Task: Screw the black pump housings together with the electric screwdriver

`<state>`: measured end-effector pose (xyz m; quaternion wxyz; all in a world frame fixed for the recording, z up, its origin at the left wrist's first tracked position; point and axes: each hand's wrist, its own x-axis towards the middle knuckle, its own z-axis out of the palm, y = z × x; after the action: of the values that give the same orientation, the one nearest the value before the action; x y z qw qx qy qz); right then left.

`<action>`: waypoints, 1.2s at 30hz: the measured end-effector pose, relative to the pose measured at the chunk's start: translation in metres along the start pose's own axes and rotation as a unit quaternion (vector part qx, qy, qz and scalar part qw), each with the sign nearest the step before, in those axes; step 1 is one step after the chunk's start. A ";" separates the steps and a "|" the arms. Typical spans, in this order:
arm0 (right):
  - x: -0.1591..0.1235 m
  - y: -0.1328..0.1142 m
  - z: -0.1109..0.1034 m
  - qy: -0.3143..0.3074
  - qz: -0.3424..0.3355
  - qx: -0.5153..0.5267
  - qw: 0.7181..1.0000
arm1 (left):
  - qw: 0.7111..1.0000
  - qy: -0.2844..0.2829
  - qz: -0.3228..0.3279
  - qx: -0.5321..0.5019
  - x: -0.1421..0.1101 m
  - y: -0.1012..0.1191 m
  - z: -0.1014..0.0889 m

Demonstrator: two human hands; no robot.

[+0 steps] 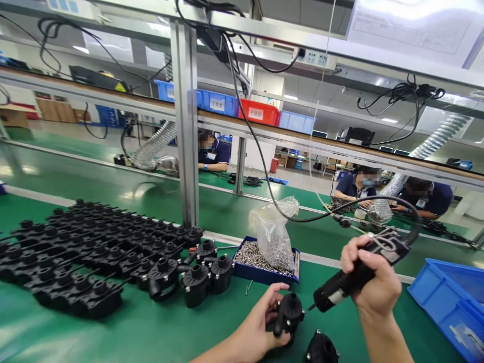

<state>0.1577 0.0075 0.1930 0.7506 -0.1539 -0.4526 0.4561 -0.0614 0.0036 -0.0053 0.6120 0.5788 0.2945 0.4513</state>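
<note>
My left hand [260,322] is closed around a black pump housing [292,310] with a round spout on top and screws at its rim. In my right hand [372,277] is a black electric screwdriver [340,288], tilted down to the left. Its bit ends close to the side of the held housing; whether it touches a screw I cannot tell. A second black housing [320,349] stands at the bottom edge, partly cut off. Beyond my left hand, a blue box [245,272] holds many small screws [252,254] and a clear plastic bag [278,242].
Rows of black housings [102,247] fill the left of the green bench, with several more pump housings [196,285] nearer. Two loose screws [247,287] lie before the screw box. A blue bin [442,297] stands at right. The screwdriver's cable [264,171] hangs from above. Co-workers sit beyond.
</note>
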 end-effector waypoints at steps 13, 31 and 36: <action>0.013 -0.038 -0.019 0.082 0.005 0.025 0.996 | 0.965 -0.051 -0.071 -0.246 -0.004 0.008 -0.003; 0.010 -0.033 -0.020 0.078 -0.017 -0.001 0.997 | 0.973 0.215 -0.060 0.064 -0.003 0.016 0.008; 0.009 -0.035 -0.018 0.090 -0.011 -0.006 0.996 | 0.983 0.081 -0.160 -0.037 -0.011 0.033 0.012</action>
<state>0.1935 -0.0005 0.2106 0.7925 -0.1942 -0.3875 0.4291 -0.0621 -0.0142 0.0270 0.6713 0.4631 0.4148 0.4035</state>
